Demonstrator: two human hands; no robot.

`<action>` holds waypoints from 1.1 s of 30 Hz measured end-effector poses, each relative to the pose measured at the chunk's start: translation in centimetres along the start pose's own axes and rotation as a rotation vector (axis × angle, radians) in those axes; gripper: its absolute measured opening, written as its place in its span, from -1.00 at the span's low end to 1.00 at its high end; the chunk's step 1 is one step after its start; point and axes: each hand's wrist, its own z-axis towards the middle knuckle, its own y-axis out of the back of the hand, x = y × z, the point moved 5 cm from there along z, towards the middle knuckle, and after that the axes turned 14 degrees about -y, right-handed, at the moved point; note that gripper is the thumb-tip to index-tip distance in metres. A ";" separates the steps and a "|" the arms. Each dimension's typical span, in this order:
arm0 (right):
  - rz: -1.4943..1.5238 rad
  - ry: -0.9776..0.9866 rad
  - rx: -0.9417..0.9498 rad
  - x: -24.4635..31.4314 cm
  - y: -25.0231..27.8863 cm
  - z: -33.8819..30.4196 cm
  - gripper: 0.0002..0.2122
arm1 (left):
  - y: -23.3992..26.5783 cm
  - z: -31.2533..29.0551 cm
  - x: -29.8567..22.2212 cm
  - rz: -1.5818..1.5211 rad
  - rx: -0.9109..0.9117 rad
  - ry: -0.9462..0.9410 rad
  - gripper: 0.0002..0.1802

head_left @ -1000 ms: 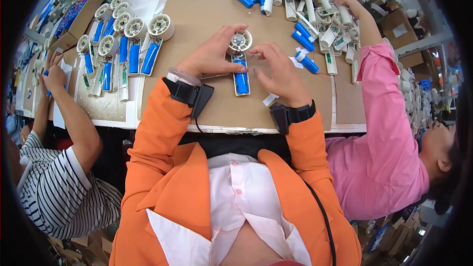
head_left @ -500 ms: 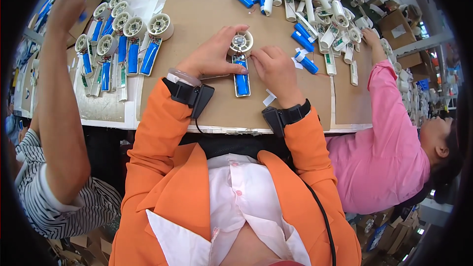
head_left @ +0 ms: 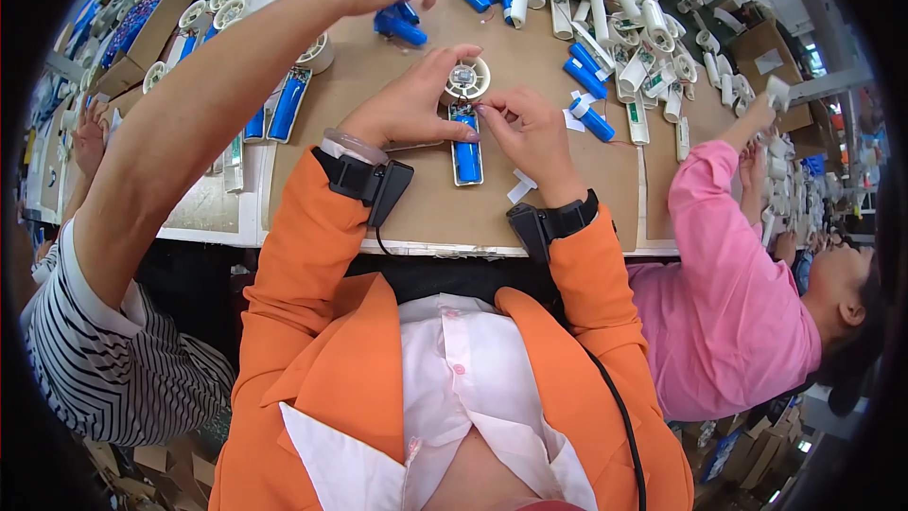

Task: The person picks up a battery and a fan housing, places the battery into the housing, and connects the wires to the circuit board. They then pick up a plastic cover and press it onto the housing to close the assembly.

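In front of me on the brown board lies a white plastic housing (head_left: 465,80) with a round spoked head and an open handle. A blue battery (head_left: 466,159) sits in the handle, with a small circuit board and thin wires at its upper end. My left hand (head_left: 407,102) grips the housing from the left, fingers by the head and thumb pressed on the battery. My right hand (head_left: 530,132) is closed in a pinch at the right edge of the housing, beside the wires. What lies between those fingertips is too small to make out.
A co-worker's arm (head_left: 236,85) crosses from the left, its hand above loose blue batteries (head_left: 402,26). Similar housings stand behind it. White parts (head_left: 624,28) are heaped at the back right, near a loose battery (head_left: 591,119). On the right, a pink-sleeved co-worker's hand (head_left: 757,115) holds a white part.
The left co-worker's arm has swung right across the board, and blue batteries now show under its hand. The right co-worker's hand has left the heap with a white part. My hands barely moved.
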 end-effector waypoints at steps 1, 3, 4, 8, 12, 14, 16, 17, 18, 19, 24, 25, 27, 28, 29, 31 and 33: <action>-0.049 0.065 -0.029 0.2 0.1 0.0 -0.90 | 0.0 0.0 0.1 0.000 0.000 0.001 0.03; -0.149 0.192 -0.088 0.8 0.3 -0.2 -0.90 | -0.2 0.1 0.0 0.033 0.005 -0.006 0.02; -0.150 0.190 -0.087 0.8 0.4 -0.3 -0.90 | -0.2 0.1 -0.1 0.049 0.007 -0.009 0.02; -0.180 0.261 -0.115 1.8 0.4 -0.8 -0.89 | 0.0 0.0 -0.2 0.008 0.018 0.039 0.03; -0.188 0.167 -0.087 1.1 0.0 -0.8 -0.89 | 0.0 0.1 -0.4 -0.004 0.028 0.059 0.03; -0.017 0.041 -0.008 0.1 -0.5 -0.4 -0.90 | 0.0 0.1 -0.5 -0.009 0.032 0.058 0.04; 0.067 -0.023 0.030 -0.7 -0.7 -0.3 -0.90 | 0.0 0.2 -0.6 -0.020 0.042 0.053 0.04; 0.104 -0.067 0.070 -1.1 -1.0 -0.2 -0.91 | 0.0 0.2 -0.6 -0.020 0.041 0.052 0.04; 0.140 -0.111 0.110 -1.5 -1.2 -0.1 -0.91 | 0.0 0.1 -0.5 -0.020 0.042 0.050 0.04; 0.177 -0.155 0.150 -1.9 -1.4 -0.1 -0.91 | -0.1 0.1 -0.4 -0.021 0.044 0.048 0.04; 0.008 -0.011 0.071 -1.5 -0.9 0.0 -0.93 | -0.1 0.1 -0.2 -0.032 0.047 0.037 0.05; -0.039 0.024 0.051 -1.1 -0.8 -0.1 -0.93 | -0.1 0.1 -0.2 -0.031 0.047 0.038 0.05; -0.133 0.094 0.012 -0.4 -0.6 -0.2 -0.94 | -0.1 0.1 -0.2 -0.035 0.050 0.044 0.05; -0.132 0.094 0.014 -0.3 -0.5 -0.2 -0.94 | -0.1 0.1 -0.2 -0.037 0.052 0.047 0.05; -0.142 0.132 0.000 0.1 -0.4 -0.3 -0.93 | -0.1 0.1 -0.2 -0.037 0.052 0.048 0.05; -0.163 0.209 -0.027 0.7 -0.2 -0.4 -0.93 | -0.1 0.1 -0.2 -0.036 0.049 0.042 0.06; -0.176 0.230 -0.032 1.0 -0.1 -0.4 -0.92 | -0.1 0.2 -0.4 -0.037 0.049 0.040 0.06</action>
